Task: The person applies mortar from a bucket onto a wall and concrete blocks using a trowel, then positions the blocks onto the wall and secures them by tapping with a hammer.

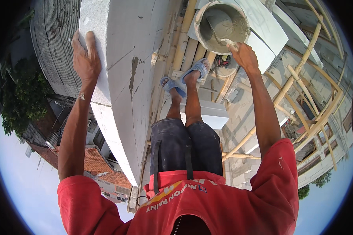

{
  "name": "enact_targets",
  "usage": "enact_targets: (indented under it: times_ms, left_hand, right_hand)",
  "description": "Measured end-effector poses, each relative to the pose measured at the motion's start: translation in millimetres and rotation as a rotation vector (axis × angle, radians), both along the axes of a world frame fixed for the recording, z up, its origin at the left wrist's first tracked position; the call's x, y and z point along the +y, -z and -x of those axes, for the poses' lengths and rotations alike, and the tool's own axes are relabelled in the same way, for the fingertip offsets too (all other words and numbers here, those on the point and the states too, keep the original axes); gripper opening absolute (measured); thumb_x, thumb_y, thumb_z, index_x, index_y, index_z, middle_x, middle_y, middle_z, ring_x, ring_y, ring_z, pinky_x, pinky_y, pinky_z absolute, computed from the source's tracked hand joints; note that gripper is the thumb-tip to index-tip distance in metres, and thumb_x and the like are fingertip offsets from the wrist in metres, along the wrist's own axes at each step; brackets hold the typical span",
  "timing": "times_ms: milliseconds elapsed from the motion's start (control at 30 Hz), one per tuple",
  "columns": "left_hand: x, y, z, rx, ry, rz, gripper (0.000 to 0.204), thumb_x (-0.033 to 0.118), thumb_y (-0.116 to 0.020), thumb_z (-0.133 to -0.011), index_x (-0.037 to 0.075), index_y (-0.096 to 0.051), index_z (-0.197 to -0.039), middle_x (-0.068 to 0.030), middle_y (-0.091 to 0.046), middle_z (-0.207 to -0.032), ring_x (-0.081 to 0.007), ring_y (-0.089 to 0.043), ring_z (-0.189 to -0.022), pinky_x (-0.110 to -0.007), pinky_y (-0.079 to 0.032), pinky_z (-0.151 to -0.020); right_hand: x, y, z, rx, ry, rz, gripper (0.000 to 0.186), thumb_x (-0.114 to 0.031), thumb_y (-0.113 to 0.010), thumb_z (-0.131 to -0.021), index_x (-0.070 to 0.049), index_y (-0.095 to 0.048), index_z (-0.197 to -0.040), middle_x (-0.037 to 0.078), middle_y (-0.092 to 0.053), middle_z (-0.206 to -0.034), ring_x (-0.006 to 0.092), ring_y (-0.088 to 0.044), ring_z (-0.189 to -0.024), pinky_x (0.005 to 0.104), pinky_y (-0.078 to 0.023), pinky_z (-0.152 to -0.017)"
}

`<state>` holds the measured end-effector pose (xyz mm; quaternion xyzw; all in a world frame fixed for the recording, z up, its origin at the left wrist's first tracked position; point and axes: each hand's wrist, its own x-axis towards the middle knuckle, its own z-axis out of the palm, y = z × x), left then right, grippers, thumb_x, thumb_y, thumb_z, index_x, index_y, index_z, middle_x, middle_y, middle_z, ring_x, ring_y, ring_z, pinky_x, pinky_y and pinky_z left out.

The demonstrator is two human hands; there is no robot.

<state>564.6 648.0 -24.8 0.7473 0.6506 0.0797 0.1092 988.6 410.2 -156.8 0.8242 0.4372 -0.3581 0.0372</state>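
A wall of white lightweight blocks (125, 51) runs along my left side, with grey mortar smears on its face. My left hand (86, 62) lies on the top course, its fingers stretched out along the block (91, 17). At the far right, my right hand (244, 56) is closed at the near rim of a round bucket (245, 29) lined with wet grey mortar. Its fingers hold the mortar-crusted handle of what looks like a trowel (212, 29). A thin shank reaches into the bucket; the blade is hard to make out against the mortar.
My sandalled feet (194, 72) stand on bamboo poles (190, 55) beside the wall. White blocks (262, 29) lie around the bucket. A second container (226, 70) sits below it. Bamboo scaffolding (298, 78) rises on the right; corrugated roofing (55, 51) lies beyond the wall on the left.
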Motion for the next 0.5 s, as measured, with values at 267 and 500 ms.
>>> enact_targets:
  times_ms: [267,500]
  left_hand:
    - [0.6,0.0,3.0,0.022,0.020,-0.026,0.082,0.068,-0.038,-0.100,0.002,-0.043,-0.149,-0.0242,-0.055,-0.139,-0.0400,-0.063,-0.118,-0.050,-0.048,-0.102]
    - [1.1,-3.6,0.6,0.017,-0.013,-0.012,0.089,0.074,-0.034,-0.097,0.001,-0.041,-0.149,-0.0255,-0.055,-0.137,-0.0399,-0.063,-0.117,-0.050,-0.047,-0.102]
  right_hand:
    - [1.0,13.1,-12.4,0.561,0.350,0.214,0.066,-0.062,-0.065,-0.090,0.000,-0.072,-0.112,0.008,-0.065,-0.074,0.0194,-0.061,-0.054,0.0347,-0.050,-0.053]
    - [-66.6,28.2,-13.8,0.875,0.701,0.123,0.052,-0.050,-0.073,-0.091,-0.003,-0.071,-0.111,-0.003,-0.055,-0.070,0.0079,-0.050,-0.048,0.0252,-0.038,-0.042]
